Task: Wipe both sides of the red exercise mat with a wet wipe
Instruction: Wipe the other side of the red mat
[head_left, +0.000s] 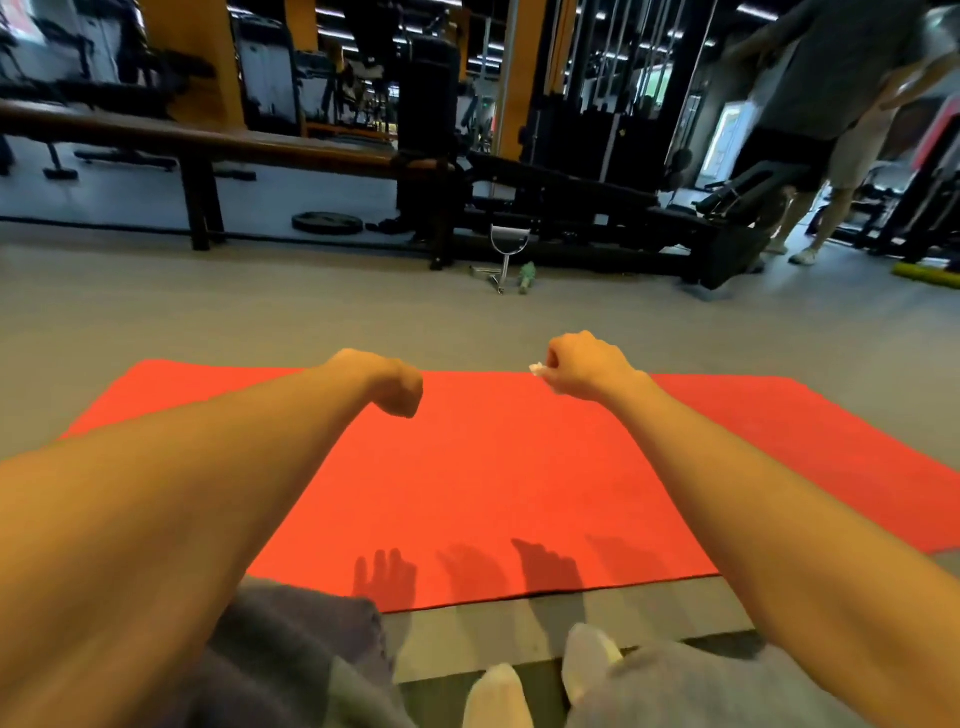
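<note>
Red exercise mat (493, 467) lies flat on the floor (260, 312), long axis left to right under both arms. The right hand (582, 366) pinches the wet wipe (537, 369) over its far edge, while the left hand (395, 384) is curled and seemingly empty.

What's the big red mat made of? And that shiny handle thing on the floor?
The red mat looks like soft foam or rubber: matte, thin, lying flat. The handle looks like polished metal: silvery and shiny.

No words or numbers can be read here; the bright panel (730, 136) far back, maybe a sign, is too blurry to make out.
</note>
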